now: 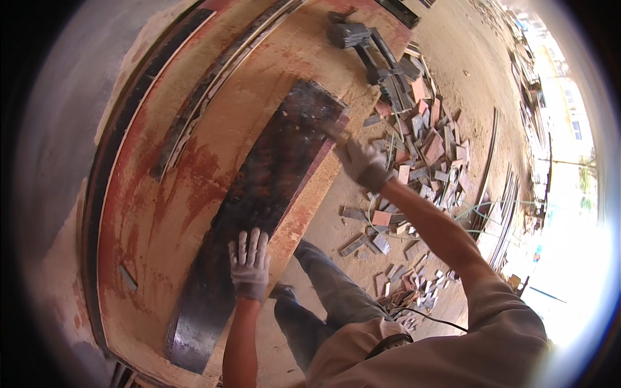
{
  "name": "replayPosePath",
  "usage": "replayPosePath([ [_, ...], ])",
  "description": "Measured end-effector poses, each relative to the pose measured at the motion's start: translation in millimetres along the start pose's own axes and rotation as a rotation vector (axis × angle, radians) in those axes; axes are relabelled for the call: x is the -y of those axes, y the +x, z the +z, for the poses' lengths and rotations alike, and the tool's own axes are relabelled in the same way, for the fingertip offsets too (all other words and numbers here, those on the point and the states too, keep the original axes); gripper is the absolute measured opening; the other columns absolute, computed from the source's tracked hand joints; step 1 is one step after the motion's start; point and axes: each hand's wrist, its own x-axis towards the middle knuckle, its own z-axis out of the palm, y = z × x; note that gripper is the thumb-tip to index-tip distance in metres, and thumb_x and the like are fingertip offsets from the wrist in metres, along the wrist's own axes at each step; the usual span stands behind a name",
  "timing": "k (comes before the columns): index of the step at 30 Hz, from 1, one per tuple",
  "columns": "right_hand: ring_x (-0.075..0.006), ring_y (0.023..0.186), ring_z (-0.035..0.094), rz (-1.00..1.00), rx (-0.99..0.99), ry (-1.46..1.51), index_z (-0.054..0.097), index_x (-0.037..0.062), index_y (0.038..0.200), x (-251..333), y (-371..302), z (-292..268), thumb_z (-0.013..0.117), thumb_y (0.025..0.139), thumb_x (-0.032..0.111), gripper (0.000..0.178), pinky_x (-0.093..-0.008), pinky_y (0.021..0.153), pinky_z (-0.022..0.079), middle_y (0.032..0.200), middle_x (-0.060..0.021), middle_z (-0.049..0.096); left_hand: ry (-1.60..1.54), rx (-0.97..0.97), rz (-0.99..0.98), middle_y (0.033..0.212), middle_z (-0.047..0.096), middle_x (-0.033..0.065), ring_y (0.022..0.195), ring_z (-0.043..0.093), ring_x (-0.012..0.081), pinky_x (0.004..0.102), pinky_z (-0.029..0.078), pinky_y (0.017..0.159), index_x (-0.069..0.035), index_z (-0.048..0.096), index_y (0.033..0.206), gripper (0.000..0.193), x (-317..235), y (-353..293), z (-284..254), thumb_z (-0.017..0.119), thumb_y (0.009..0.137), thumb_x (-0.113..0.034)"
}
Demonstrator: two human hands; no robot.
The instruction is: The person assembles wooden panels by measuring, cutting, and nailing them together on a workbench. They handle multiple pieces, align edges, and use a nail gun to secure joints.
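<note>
A long, dark board [249, 187] with a worn black and reddish surface lies slantwise across the wooden worktable [194, 123]. Its right edge shows reddish layers. My left hand [250, 264], in a pale knitted glove, rests flat on the near part of the board with fingers stretched out. Over the board's far right edge is my right hand [363, 165], gloved too and smeared by motion. Its fingers look closed, and a blurred brownish shape juts from them toward the board; its kind cannot be made out.
Thin dark strips [213, 84] lie along the table's left side, and a small offcut [128, 277] sits at its near left. A black tool or stand [372, 48] is at the far edge. Cut wood scraps [427, 152] are heaped on the ground at right, with a pale green cord [475, 210].
</note>
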Motion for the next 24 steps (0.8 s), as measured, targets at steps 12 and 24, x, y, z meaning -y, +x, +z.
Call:
replayPosePath([
  [12, -0.0309, 0.078, 0.068, 0.171, 0.105, 0.163, 0.071, 0.0017, 0.12, -147.7, 206.3, 71.2, 0.063, 0.099, 0.027, 0.034, -0.048, 0.065, 0.055, 0.092, -0.0159, 0.07, -0.049, -0.171, -1.184, 0.165, 0.035, 0.028, 0.153, 0.034, 0.0473, 0.0569, 0.03, 0.125, -0.005, 0.035, 0.162, 0.078, -43.3, -250.4, -0.3, 0.066, 0.1, -0.039],
  [24, -0.0245, 0.125, 0.059, 0.221, 0.41, 1.148, 0.06, -0.0009, 0.144, -32.9, 49.4, -38.5, 0.067, 0.103, 0.048, 0.064, -0.039, 0.106, 0.049, 0.143, -0.0105, 0.061, -2.415, -1.711, -1.505, 0.112, 0.075, 0.0082, 0.1, 0.072, 0.0267, 0.0472, 0.06, 0.089, -0.008, 0.068, 0.112, 0.029, -34.2, -193.2, -31.6, 0.082, 0.094, -0.025],
])
